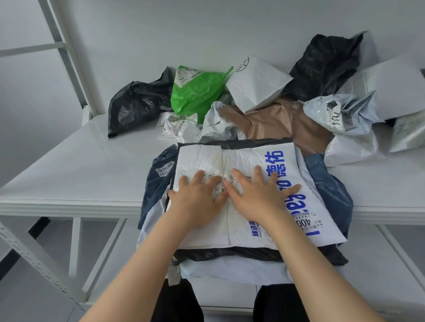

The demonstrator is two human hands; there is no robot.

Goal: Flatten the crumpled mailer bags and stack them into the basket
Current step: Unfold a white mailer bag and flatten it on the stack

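Now | left hand (198,203), right hand (258,198): fingers spread flat, pressing white mailer bag (232,159) | on stack

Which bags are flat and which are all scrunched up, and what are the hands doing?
white printed mailer: flattened, atop the stack.
left hand: open, pressing it.
right hand: open, pressing it.
green bag: crumpled.
left black bag: crumpled.
brown mailer: crumpled.

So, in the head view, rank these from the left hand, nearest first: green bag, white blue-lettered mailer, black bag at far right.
1. White blue-lettered mailer: directly under the left hand, touched.
2. Green bag: behind it, mid-back.
3. Black bag: far back, on the right.
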